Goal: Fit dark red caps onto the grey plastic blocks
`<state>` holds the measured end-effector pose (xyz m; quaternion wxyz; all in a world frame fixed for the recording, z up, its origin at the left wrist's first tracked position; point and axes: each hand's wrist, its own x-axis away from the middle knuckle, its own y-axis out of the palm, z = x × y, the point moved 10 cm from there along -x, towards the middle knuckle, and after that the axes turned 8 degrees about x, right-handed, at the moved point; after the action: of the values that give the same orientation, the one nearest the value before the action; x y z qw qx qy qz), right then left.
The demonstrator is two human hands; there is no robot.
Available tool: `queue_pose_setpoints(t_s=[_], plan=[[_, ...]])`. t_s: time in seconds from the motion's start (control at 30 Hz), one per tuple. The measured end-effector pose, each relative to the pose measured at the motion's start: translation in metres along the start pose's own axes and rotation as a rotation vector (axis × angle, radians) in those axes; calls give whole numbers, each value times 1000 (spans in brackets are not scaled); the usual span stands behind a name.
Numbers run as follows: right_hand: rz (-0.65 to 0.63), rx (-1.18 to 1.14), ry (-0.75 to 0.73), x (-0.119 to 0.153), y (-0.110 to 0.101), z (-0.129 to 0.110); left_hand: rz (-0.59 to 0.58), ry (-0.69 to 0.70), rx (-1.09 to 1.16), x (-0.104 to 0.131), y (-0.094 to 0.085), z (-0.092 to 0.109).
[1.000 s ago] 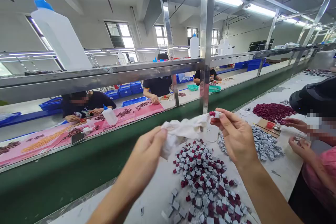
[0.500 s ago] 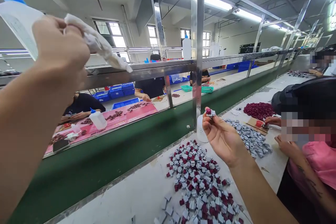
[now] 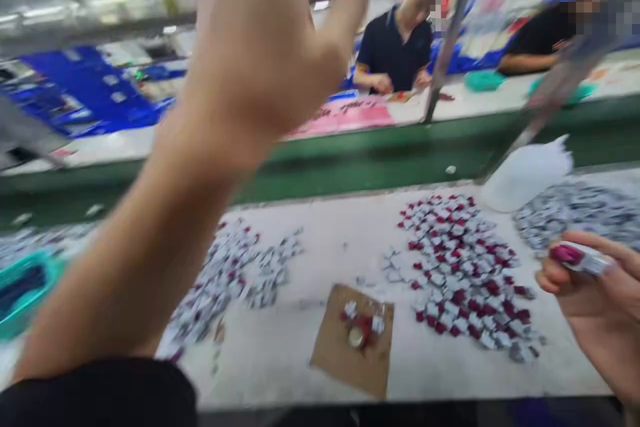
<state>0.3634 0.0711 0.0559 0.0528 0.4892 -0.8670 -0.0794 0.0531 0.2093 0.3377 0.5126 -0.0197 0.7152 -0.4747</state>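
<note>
My right hand (image 3: 600,307), at the right edge, pinches a small maroon and pale grey piece (image 3: 575,257) between its fingertips. It is above the table, beside a pile of mixed maroon and grey pieces (image 3: 455,273). My left hand (image 3: 295,47) is raised high at top centre; its fingertips are cut off by the frame and blurred, with something dark beside the thumb. Below the hands, a brown cardboard square (image 3: 333,347) on the white table (image 3: 270,367) bears a small round pot with red around it and two pale pieces.
A second pile (image 3: 235,267) is partly behind my left forearm. A teal basket (image 3: 25,320) stands far left, and a white bottle (image 3: 520,177) behind the right pile. A green strip (image 3: 400,147) separates the tables. A metal post (image 3: 447,47) rises near people seated opposite.
The view has swung left and down, bringing the cardboard into sight. The white cloth-like item at my left hand no longer shows. My right hand still holds its piece.
</note>
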Motion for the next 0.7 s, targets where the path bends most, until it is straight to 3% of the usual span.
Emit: queue_pose_setpoints(t_s=[0.07,0.13,0.2,0.3,0.4,0.5,0.7], plan=[[6,162,60,29,-8,30,-68,-46,192,89,7,14],[-39,294,133,56,-5,62,-181,-241,379,184,21,15],[-107,358,187,78,7,89,-244,-462,381,269,35,6],[-198,327,244,100,34,114,-363,-608,367,353,68,2],[-251,208,323,113,59,126,-371,-708,371,391,97,-5],[-294,73,419,120,80,134,-309,-820,419,408,113,-16],[-345,-159,526,120,108,139,-217,-957,764,400,114,-6]])
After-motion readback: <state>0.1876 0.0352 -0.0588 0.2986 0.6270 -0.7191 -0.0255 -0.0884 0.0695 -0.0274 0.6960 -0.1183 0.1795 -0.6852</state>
